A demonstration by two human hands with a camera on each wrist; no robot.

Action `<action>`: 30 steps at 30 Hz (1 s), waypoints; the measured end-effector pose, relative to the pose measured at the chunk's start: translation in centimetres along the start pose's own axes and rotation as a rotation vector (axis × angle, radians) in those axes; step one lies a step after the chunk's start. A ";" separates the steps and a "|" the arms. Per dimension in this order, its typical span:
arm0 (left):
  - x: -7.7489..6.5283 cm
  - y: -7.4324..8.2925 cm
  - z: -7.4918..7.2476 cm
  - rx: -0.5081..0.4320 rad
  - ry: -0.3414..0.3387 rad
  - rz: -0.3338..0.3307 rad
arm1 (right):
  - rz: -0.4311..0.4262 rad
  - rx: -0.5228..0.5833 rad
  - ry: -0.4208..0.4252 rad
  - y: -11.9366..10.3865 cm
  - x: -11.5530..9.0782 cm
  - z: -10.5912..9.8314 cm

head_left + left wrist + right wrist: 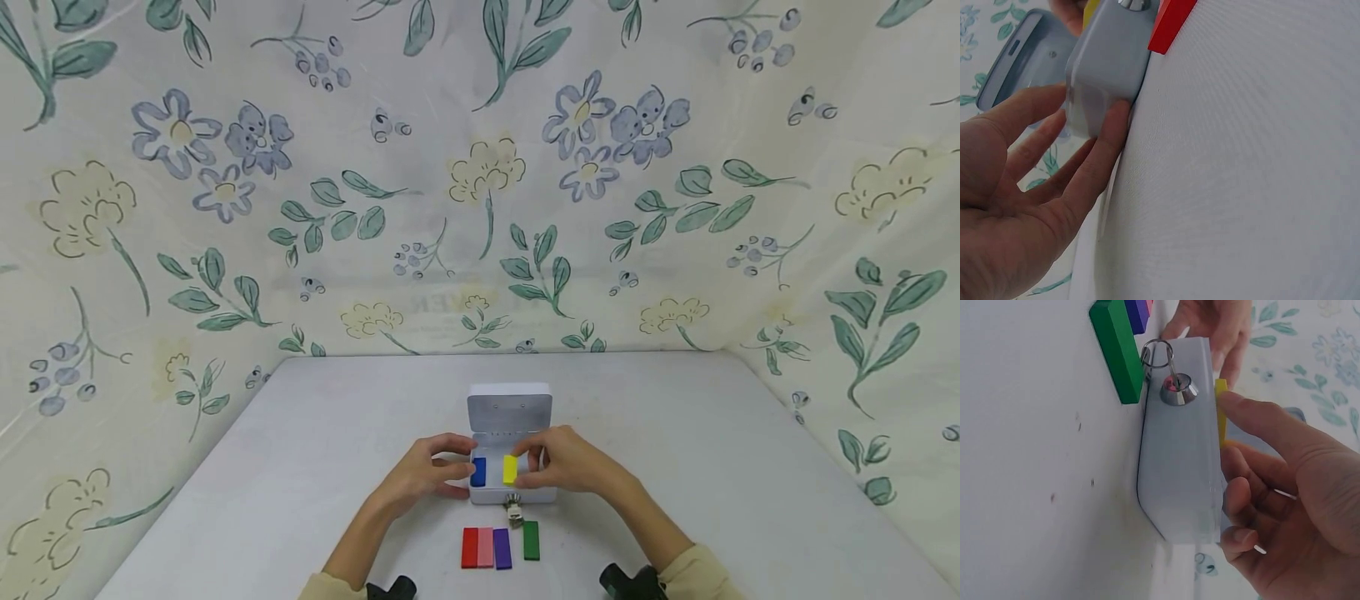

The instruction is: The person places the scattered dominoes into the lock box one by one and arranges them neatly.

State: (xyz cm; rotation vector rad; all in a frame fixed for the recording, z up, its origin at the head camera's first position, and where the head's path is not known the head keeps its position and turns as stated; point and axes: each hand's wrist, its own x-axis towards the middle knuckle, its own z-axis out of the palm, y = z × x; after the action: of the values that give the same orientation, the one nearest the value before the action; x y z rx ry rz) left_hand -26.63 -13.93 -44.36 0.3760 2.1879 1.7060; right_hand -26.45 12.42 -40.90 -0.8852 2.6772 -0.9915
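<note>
A small white-grey box (493,497) with a key lock stands on the table, its lid (510,410) raised at the back. My left hand (423,472) is at the box's left end, its fingers (1113,128) touching the side wall and one fingertip beside a blue block (479,472). Between thumb and finger, my right hand (572,462) pinches a yellow block (510,469), upright over the box's interior. In the right wrist view, the front wall hides the yellow block's lower part. A key (1174,372) on a ring sits in the front lock.
In front of the box lie a red block (469,547), a pink block (486,547), a purple block (502,548) and a green block (531,540). A floral cloth (487,208) hangs behind and beside the white table (360,400).
</note>
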 end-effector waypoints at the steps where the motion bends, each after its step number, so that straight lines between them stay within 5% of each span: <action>1: 0.0 0.0 0.0 -0.002 -0.002 0.001 | 0.001 -0.002 0.003 0.0 0.1 0.1; 30: 0.0 -0.1 -0.1 -0.031 -0.017 0.003 | -0.023 0.003 0.019 -0.6 1.9 1.8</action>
State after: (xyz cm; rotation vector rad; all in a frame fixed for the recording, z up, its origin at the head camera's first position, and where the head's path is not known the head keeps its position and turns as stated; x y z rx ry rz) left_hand -26.69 -14.07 -44.38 0.3845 2.1480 1.7299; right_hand -27.09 9.98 -41.77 -0.9130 2.6859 -1.0138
